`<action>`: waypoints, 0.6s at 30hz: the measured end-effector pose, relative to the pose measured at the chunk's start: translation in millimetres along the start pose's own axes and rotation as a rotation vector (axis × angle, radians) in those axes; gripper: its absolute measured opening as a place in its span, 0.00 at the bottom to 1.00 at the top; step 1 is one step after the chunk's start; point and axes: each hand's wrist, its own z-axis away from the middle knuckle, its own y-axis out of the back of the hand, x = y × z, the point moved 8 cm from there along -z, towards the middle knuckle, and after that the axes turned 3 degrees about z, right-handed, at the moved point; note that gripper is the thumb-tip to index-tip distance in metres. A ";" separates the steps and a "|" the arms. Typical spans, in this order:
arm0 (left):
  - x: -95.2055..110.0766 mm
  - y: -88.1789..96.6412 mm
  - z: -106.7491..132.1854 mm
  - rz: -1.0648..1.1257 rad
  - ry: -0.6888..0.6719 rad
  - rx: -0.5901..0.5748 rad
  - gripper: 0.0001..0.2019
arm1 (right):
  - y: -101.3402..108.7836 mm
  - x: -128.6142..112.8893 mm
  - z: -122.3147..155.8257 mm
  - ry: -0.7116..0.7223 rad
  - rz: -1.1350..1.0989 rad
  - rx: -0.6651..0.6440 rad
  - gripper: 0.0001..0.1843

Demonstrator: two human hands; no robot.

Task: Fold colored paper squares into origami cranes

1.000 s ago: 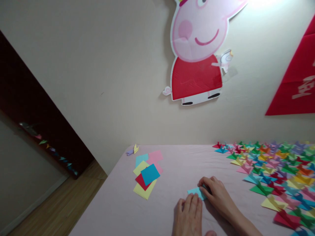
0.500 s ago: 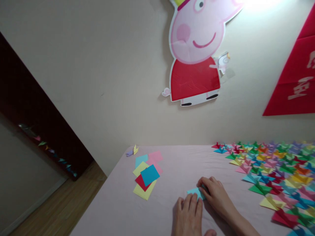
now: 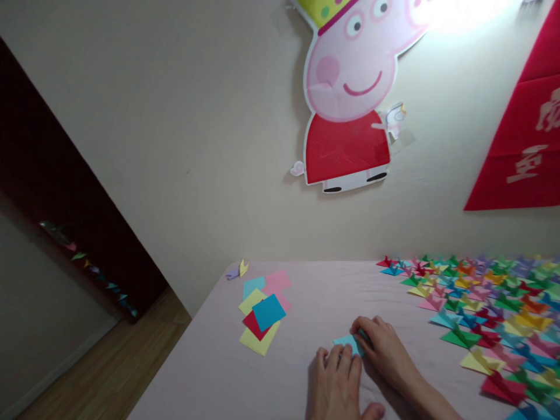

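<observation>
A light blue piece of folded paper [image 3: 345,340] lies on the pink-covered table in front of me, partly hidden by both hands. My left hand [image 3: 336,382] rests palm down at its near edge, fingers stretched out and the fingertips touching the paper. On the paper's right side, my right hand [image 3: 384,349] is closed, thumb and fingers pinching the edge. The exact fold under the fingers cannot be made out.
Left of my hands lie loose square sheets, topped by a blue sheet [image 3: 269,312]. Many coloured folded paper cranes [image 3: 485,315] cover the table's right side. Two small folded papers [image 3: 238,270] sit at the far left corner. A wall [image 3: 219,175] stands behind the table.
The view has tilted slightly upward, showing more of the pig cutout on the wall. My left thumb shows a little more; both hands stay in place on the paper.
</observation>
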 end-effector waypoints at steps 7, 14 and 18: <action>3.6 7.3 0.8 -0.009 -0.018 0.022 0.37 | 7.2 -9.3 8.8 -0.030 0.031 -0.080 0.11; 8.7 12.5 4.6 -0.072 -0.027 0.061 0.35 | 1.6 -1.3 4.6 -0.031 0.043 -0.100 0.15; 10.2 16.4 5.7 -0.111 -0.044 0.100 0.32 | -2.7 10.9 -2.8 -0.039 -0.082 -0.110 0.22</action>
